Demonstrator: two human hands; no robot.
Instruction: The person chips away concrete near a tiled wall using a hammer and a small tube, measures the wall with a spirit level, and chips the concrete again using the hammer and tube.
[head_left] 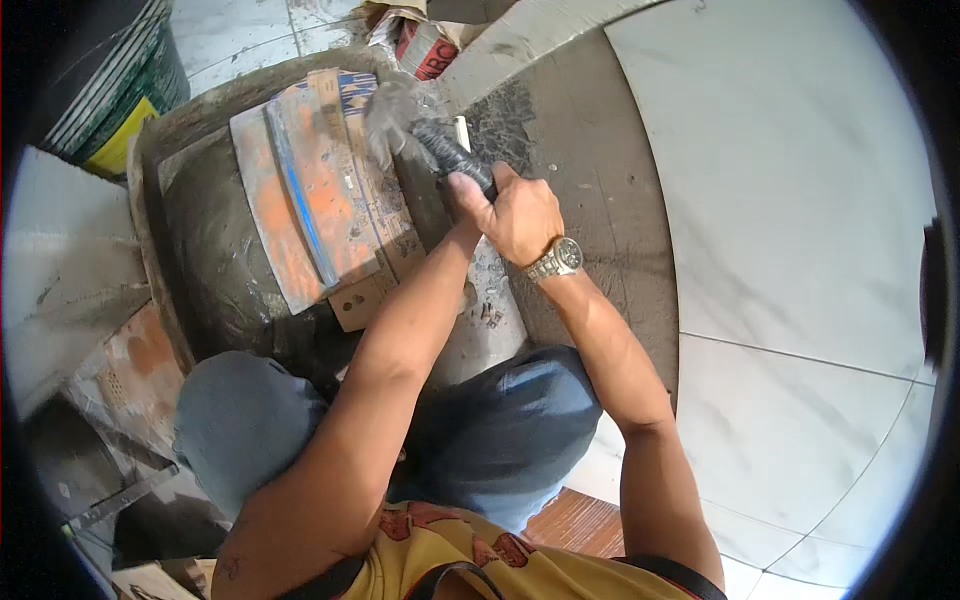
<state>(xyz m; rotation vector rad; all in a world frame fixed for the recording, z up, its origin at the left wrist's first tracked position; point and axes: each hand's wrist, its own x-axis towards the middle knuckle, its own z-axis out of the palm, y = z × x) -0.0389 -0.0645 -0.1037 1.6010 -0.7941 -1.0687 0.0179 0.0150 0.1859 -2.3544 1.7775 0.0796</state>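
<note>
My left hand and my right hand are closed together around a black, tape-wrapped handle. The right hand, with a metal watch at its wrist, covers part of the left. At the handle's far end a grey shape is smeared by motion, so I cannot make out its form. It hangs near the right edge of a cardboard piece. Grey mortar lies to the right of the hands, with a rough, dark patch beside the handle.
A mortar tub stands at left, with an orange-smeared board and blue strip over it. Behind it is a green and yellow bucket. Large white tiles cover the right side. A torn red-printed package lies at the top.
</note>
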